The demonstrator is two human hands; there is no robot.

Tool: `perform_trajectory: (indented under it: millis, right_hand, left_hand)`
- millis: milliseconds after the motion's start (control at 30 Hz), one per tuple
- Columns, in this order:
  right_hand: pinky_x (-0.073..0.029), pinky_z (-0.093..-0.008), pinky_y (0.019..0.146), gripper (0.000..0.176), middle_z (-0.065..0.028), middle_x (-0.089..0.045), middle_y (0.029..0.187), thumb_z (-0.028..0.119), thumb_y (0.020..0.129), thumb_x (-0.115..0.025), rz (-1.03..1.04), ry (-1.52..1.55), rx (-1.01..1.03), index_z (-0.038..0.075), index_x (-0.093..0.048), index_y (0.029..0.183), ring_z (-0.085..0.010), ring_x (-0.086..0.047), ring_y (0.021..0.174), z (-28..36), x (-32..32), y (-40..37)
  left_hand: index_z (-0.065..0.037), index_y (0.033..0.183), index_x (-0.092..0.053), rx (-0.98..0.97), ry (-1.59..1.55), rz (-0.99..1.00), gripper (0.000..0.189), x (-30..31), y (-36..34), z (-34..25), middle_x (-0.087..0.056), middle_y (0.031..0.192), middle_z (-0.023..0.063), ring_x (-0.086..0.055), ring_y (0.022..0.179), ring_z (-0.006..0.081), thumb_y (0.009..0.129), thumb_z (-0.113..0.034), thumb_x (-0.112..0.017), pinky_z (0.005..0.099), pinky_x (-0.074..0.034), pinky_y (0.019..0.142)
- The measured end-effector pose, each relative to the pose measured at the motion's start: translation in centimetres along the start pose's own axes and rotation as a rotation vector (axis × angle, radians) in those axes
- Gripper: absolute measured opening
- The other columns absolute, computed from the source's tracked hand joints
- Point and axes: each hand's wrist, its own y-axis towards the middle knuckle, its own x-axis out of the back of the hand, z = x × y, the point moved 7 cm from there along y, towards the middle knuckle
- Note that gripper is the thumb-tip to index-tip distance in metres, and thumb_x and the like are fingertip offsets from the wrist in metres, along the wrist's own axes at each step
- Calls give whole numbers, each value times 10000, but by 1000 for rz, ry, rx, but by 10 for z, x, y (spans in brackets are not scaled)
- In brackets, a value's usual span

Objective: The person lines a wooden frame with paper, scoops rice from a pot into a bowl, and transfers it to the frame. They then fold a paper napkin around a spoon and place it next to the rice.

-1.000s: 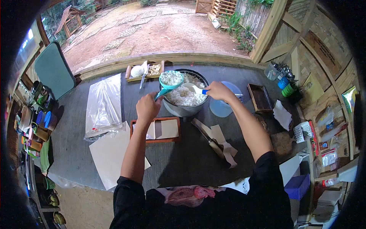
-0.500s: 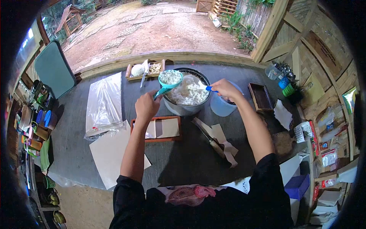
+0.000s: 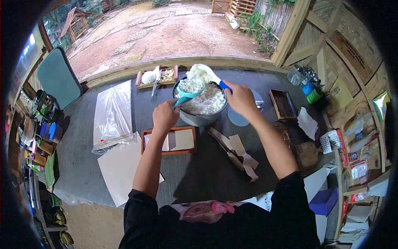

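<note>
The turquoise scoop (image 3: 194,95), filled with white rice, was over the left part of the pot (image 3: 198,120), and more rice (image 3: 209,103) lay inside the pot below it. The white head of the rice paddle (image 3: 214,76), carrying a clump of rice, was at the far side of the scoop, above its rim; whether the two touched could not be told. The left hand (image 3: 165,117) was closed around the scoop's handle, in front of the pot and to its left. The right hand (image 3: 241,100) gripped the paddle's blue handle with curled fingers, above the translucent container (image 3: 238,118) just right of the pot. Behind the pot and to the left, a light wooden tray (image 3: 144,86) held a white mound and pale pieces, with a utensil leaning at it. Nearer the person, a reddish wooden tray (image 3: 168,153) held pale paper, and a knife (image 3: 235,159) lay among paper strips (image 3: 247,160). Farther left on the dark table (image 3: 186,178) were a clear plastic bag (image 3: 112,114) and large paper sheets (image 3: 119,168); to the right were a dark wooden tray (image 3: 283,105) and, beyond it, a cutlery holder (image 3: 296,78).
</note>
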Motion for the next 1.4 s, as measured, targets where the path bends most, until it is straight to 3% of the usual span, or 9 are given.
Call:
perform_trajectory:
  millis: [133, 267, 500, 633, 700, 900, 1000, 1267, 1400]
  right_hand:
    - [-525, -442, 569, 420, -135, -643, 786, 96, 836, -550, -30, -447, 225, 68, -587, 1254, -315, -649, 605, 28, -25, -27]
    - [-521, -417, 531, 449, -113, -608, 766, 82, 808, -558, -78, -487, 339, 54, -579, 1256, -278, -638, 569, 28, -33, -35]
    - [-521, -450, 695, 368, -190, -655, 868, 137, 900, -488, -134, -46, 105, 50, -581, 1245, -382, -633, 718, -10, -5, -5]
    - [-518, -449, 753, 303, -224, -677, 881, 169, 894, -515, 46, 212, -127, 57, -662, 1134, -383, -655, 808, -32, -10, 12]
    - [-498, -376, 713, 302, -193, -693, 897, 144, 898, -551, 251, 333, -225, 38, -648, 1164, -257, -684, 779, -36, -24, 13]
    - [-512, -448, 745, 282, -216, -674, 900, 178, 906, -567, 134, 34, 48, 64, -658, 1147, -376, -659, 828, -12, -24, 0]
    - [-506, -478, 776, 269, -223, -664, 923, 187, 906, -563, 189, -128, -15, 78, -662, 1131, -412, -629, 863, -7, -18, 3]
    - [-516, -413, 782, 247, -197, -682, 936, 184, 889, -590, 43, 109, 49, 96, -686, 1100, -374, -657, 872, -22, -3, 20]
    - [-515, -392, 799, 242, -190, -680, 984, 189, 871, -628, 234, 186, 14, 107, -698, 1088, -358, -662, 901, -17, -17, 7]
  left_hand:
    - [-125, 1014, -707, -3, 42, -8, 267, -3, 4, -8, -681, 806, 192, -660, 772, 388, 852, -323, -629, 484, -525, 701]
    - [-113, 1006, -701, -32, 59, -42, 272, -4, 6, -9, -679, 800, 189, -661, 760, 391, 854, -323, -616, 486, -527, 698]
    - [-85, 966, -668, -23, 133, 6, 259, -8, 4, -11, -681, 815, 185, -663, 774, 384, 871, -315, -596, 488, -525, 681]
    - [-68, 937, -635, -52, 157, -23, 243, -8, 4, -10, -682, 825, 171, -662, 768, 383, 875, -299, -591, 487, -521, 663]
    - [-65, 936, -629, -72, 147, -46, 241, -8, 3, -8, -681, 828, 167, -661, 763, 383, 875, -295, -591, 486, -520, 656]
    - [-65, 948, -631, -99, 120, -52, 240, -12, 0, -7, -679, 824, 168, -662, 752, 379, 870, -289, -596, 475, -522, 643]
    - [-66, 973, -637, -91, 121, -10, 256, -15, -1, -12, -683, 819, 168, -664, 740, 378, 868, -296, -602, 476, -523, 638]
    - [-78, 1001, -634, -83, 111, -13, 254, -20, -1, -7, -681, 818, 168, -662, 747, 379, 876, -296, -597, 483, -522, 653]
    - [-72, 996, -630, -58, 87, -5, 243, -18, -2, -10, -677, 837, 171, -657, 768, 380, 881, -283, -592, 485, -520, 669]
